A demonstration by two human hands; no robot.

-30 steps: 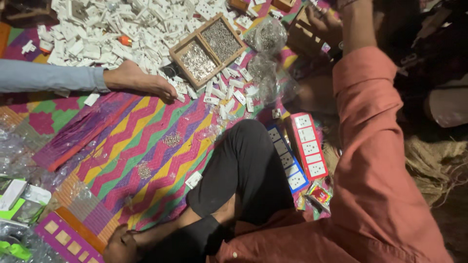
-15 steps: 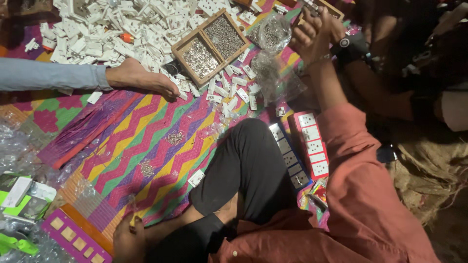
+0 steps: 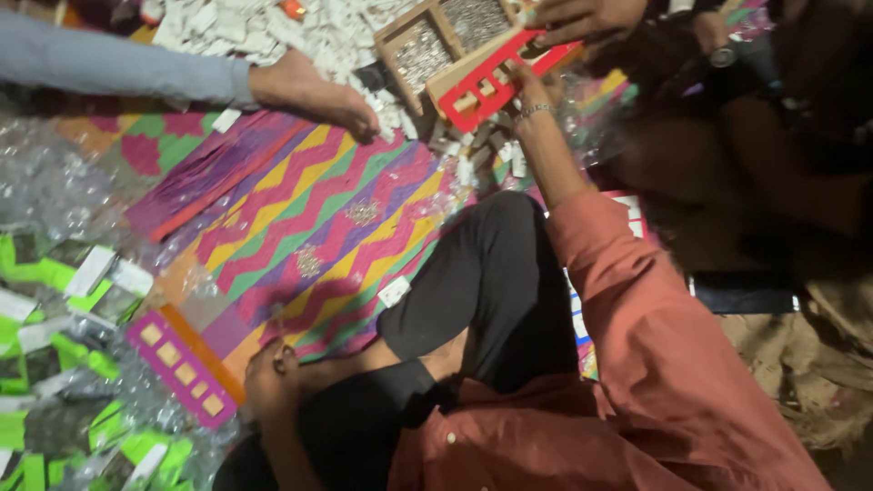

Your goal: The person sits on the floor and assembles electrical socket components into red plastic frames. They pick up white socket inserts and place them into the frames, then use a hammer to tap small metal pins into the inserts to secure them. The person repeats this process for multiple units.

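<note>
My right hand, at the end of a salmon-red sleeve, reaches far forward and grips the underside of a red frame with rectangular openings. Another person's hand holds the same frame from above. The frame hangs over a wooden two-compartment tray of small metal parts. My left hand rests low on the zigzag mat beside my black-trousered knee. Its fingers are curled around a thin small tool.
A person's blue-sleeved arm ends in a hand at the edge of a heap of white plastic parts. A pink-and-orange panel strip lies at the lower left among clear bags and green-and-white packets. A white-and-red switch strip lies under my right arm.
My right hand has dropped from the upper right and now grips the red frame together with another person's hand. The view has shifted closer to the mat. My left hand stays low.
</note>
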